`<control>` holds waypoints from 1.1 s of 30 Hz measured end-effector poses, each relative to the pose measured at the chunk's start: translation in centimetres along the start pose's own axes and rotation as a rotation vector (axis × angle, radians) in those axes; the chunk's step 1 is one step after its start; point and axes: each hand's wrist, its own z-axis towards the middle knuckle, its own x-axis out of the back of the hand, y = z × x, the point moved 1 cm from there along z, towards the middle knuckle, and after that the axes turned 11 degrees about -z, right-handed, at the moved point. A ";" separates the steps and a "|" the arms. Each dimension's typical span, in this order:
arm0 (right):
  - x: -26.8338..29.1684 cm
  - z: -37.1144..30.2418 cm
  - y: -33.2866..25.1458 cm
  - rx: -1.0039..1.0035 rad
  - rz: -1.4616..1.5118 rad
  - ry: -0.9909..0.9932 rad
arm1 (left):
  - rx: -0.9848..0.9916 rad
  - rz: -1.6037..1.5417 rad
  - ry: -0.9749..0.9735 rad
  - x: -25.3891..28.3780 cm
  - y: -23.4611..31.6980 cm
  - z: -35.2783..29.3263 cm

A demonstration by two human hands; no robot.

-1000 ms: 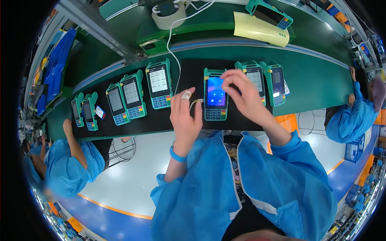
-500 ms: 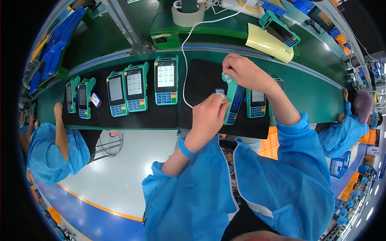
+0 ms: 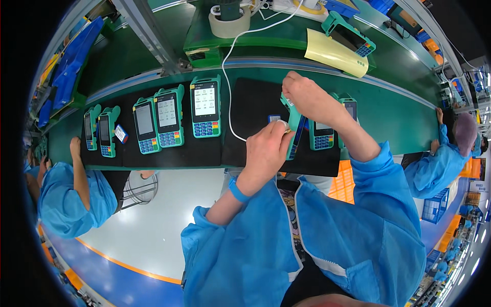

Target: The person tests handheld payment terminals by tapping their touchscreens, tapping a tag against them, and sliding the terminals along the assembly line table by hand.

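Observation:
A green handheld payment terminal [image 3: 295, 121] stands tilted on its side over the black mat, its dark screen turned to the right. My right hand [image 3: 313, 100] is closed on its upper end, with the fingertips bent over the top. Closed at the terminal's left side is my left hand [image 3: 266, 149]; something small and whitish shows at its fingertips, too hidden to name. Just beyond that hand lies a small blue-and-white piece [image 3: 274, 118]. Right of the held terminal, another payment terminal [image 3: 322, 136] lies face up, partly covered by my right forearm.
Leftward on the black mat [image 3: 197, 156] lie several more terminals, one with a lit screen [image 3: 206, 106]. A white cable [image 3: 225, 87] hangs across the mat. Behind are a tape roll [image 3: 229, 24], a yellow sheet [image 3: 335, 53] and a shelf post [image 3: 148, 36]. Co-workers sit at both sides.
The view has shifted slightly. Both hands stay at the same terminal, which looks a little more turned on edge, with less of its keypad showing.

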 end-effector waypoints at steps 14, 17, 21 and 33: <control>-3.0 -5.5 -5.6 0.020 0.217 0.447 | 0.266 -0.154 -0.040 3.2 -3.6 -1.6; -4.5 -7.3 -9.0 0.030 0.152 0.224 | 0.323 -0.094 -0.139 3.5 -5.8 -2.7; -6.6 -7.2 -9.8 -0.034 0.025 0.225 | 0.311 -0.269 -0.160 4.2 -6.0 -3.1; -6.6 -5.4 -12.6 -0.026 -0.080 0.231 | 0.247 -0.647 0.857 26.1 -9.6 -5.8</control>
